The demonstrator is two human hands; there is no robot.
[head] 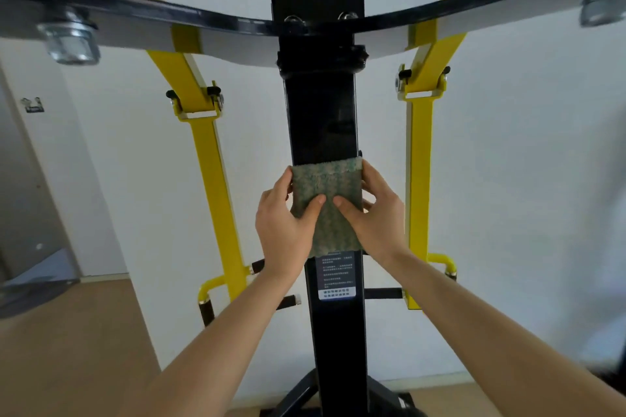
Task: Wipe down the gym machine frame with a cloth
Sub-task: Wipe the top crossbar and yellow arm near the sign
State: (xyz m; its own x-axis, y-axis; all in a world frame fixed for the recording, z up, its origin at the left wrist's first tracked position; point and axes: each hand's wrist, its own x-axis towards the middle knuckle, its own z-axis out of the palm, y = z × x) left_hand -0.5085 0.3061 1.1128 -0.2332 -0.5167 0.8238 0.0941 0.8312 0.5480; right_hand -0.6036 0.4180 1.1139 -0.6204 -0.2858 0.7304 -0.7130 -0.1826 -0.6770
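**Cloth held against the black post with both hands**

The green speckled cloth (326,193) lies flat on the front of the machine's black upright post (321,118), about mid-height. The left hand (283,230) grips it from 8 o'clock and the right hand (376,218) from 4 o'clock. Both thumbs press on its face and the fingers curl round its edges. A printed label (336,276) sits at 6 o'clock, just below the cloth. Yellow arms (216,186) flank the post at 9 and 3 o'clock. A black crossbar (169,12) runs across at 12.
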